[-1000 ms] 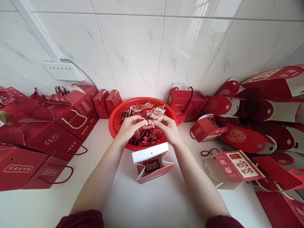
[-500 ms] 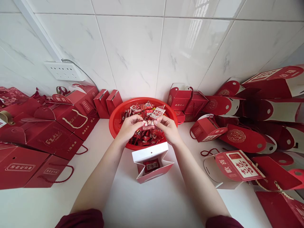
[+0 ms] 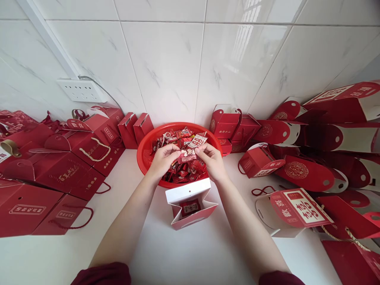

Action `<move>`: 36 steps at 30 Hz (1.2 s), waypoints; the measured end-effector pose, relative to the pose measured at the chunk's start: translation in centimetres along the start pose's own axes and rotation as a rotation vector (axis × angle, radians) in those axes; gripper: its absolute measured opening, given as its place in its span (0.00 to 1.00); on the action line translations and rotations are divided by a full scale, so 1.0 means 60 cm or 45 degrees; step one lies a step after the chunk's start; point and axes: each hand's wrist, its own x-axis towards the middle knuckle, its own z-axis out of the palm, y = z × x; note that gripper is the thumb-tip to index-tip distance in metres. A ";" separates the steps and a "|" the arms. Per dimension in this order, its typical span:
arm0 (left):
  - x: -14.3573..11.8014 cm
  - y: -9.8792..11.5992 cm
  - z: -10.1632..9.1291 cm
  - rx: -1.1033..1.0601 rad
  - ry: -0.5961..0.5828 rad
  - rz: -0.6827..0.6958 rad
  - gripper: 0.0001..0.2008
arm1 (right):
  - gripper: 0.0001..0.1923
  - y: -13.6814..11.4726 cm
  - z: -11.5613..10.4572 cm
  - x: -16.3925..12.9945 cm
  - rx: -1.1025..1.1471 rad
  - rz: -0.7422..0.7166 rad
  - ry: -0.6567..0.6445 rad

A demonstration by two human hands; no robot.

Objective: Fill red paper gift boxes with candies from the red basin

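Left hand (image 3: 162,159) and right hand (image 3: 211,159) pinch a red candy packet (image 3: 187,154) between them over the red basket (image 3: 145,148) of sweets — a packet-picking step. Just before the basket, an open gift box (image 3: 190,202) waits — the drop calls for aim.

White countertop (image 3: 190,253) crowded with red gift packaging

A red plastic basket (image 3: 144,152) of wrapped candies sits against the tiled wall; just in front of it stands an open gift box (image 3: 190,204). Closed red gift boxes (image 3: 44,178) lie left of the basket, folded box blanks (image 3: 299,174) right.
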 end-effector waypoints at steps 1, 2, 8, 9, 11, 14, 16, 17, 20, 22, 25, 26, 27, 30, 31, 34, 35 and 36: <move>0.001 -0.001 0.000 -0.009 0.017 0.003 0.07 | 0.14 0.000 0.000 0.000 0.014 -0.008 0.001; 0.001 -0.002 -0.001 -0.017 0.029 0.005 0.07 | 0.14 0.001 0.000 0.000 0.027 -0.013 -0.004; 0.003 -0.008 -0.004 0.003 0.012 0.060 0.07 | 0.13 0.001 0.000 -0.001 0.057 0.014 -0.067; 0.003 -0.009 -0.005 0.011 0.008 0.074 0.07 | 0.13 0.001 0.000 -0.001 0.067 0.018 -0.070; 0.003 -0.010 -0.007 0.027 -0.002 0.094 0.07 | 0.13 0.001 0.000 -0.001 0.080 0.024 -0.074; 0.003 -0.011 -0.009 0.039 -0.017 0.122 0.07 | 0.13 0.001 0.000 -0.002 0.076 0.019 -0.078; 0.003 -0.011 -0.010 0.039 -0.015 0.143 0.07 | 0.12 0.001 -0.001 -0.002 0.070 0.017 -0.082; 0.003 -0.011 -0.010 0.039 -0.013 0.151 0.07 | 0.12 0.001 -0.001 -0.002 0.068 0.018 -0.085; 0.002 -0.009 -0.010 0.042 -0.003 0.156 0.07 | 0.12 0.001 -0.001 -0.002 0.062 0.021 -0.088; 0.001 -0.006 -0.010 0.039 0.001 0.160 0.07 | 0.13 0.001 -0.001 -0.002 0.062 0.024 -0.079; -0.002 -0.002 -0.008 0.042 -0.021 0.197 0.08 | 0.13 0.001 -0.002 -0.001 0.075 0.018 -0.064; -0.003 -0.001 -0.006 0.054 -0.044 0.205 0.08 | 0.13 0.001 -0.003 -0.002 0.078 0.014 -0.064; -0.003 0.000 -0.005 0.074 -0.067 0.207 0.09 | 0.13 0.002 -0.003 -0.002 0.075 0.011 -0.068; -0.005 -0.002 -0.003 0.144 -0.122 0.192 0.11 | 0.13 0.002 -0.004 -0.002 0.046 0.008 -0.081; -0.005 -0.002 -0.003 0.156 -0.133 0.191 0.11 | 0.13 0.002 -0.004 -0.003 0.034 0.005 -0.085; -0.004 -0.003 -0.006 0.149 -0.174 0.203 0.11 | 0.13 0.000 -0.003 -0.004 0.014 -0.004 -0.108; -0.004 -0.003 -0.007 0.145 -0.181 0.210 0.11 | 0.13 -0.001 -0.002 -0.004 0.012 -0.002 -0.119; -0.004 -0.003 -0.008 0.141 -0.185 0.216 0.11 | 0.13 -0.001 -0.002 -0.004 0.010 0.001 -0.130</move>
